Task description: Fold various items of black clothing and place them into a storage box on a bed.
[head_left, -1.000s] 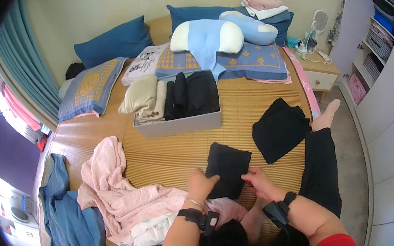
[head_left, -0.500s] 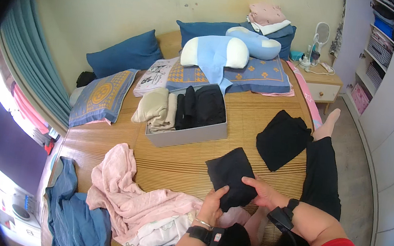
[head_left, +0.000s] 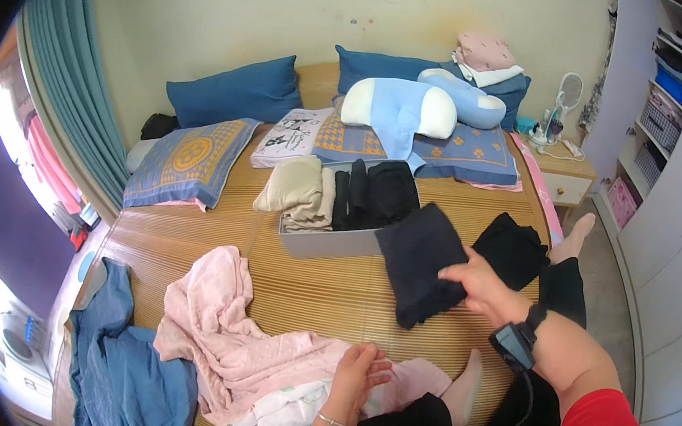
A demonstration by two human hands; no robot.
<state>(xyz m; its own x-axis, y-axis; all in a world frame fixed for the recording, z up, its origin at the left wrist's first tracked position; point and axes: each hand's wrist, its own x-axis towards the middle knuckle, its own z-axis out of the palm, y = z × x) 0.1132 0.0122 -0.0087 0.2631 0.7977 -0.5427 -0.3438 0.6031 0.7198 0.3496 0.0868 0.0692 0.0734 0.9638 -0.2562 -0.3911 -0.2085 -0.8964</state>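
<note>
My right hand (head_left: pixel 480 284) grips a folded black garment (head_left: pixel 421 266) by its right side, thumb on top. The cloth hangs above the mat, just in front of the right end of a grey box (head_left: pixel 329 245). Inside that box stand a bulky beige garment (head_left: pixel 297 191) and folded black clothes (head_left: pixel 390 189). My left hand (head_left: pixel 356 376) is free of cloth, its fingers apart, above a crumpled pink blanket (head_left: pixel 258 347). Another black garment (head_left: pixel 514 245) lies behind my right hand, beside my outstretched leg.
A woven bamboo mat (head_left: pixel 291 279) covers the bed. Blue clothing (head_left: pixel 129 374) lies at the left edge. Patterned pillows (head_left: pixel 191 162), blue cushions (head_left: pixel 237 92) and a blue-white pillow (head_left: pixel 399 106) line the head end. A nightstand (head_left: pixel 563 184) stands at the back right, near open wardrobe shelves (head_left: pixel 651 147).
My right hand has carried the folded black garment up and forward toward the box. My left hand has let go of it and dropped back toward the pink blanket. The view has shifted slightly.
</note>
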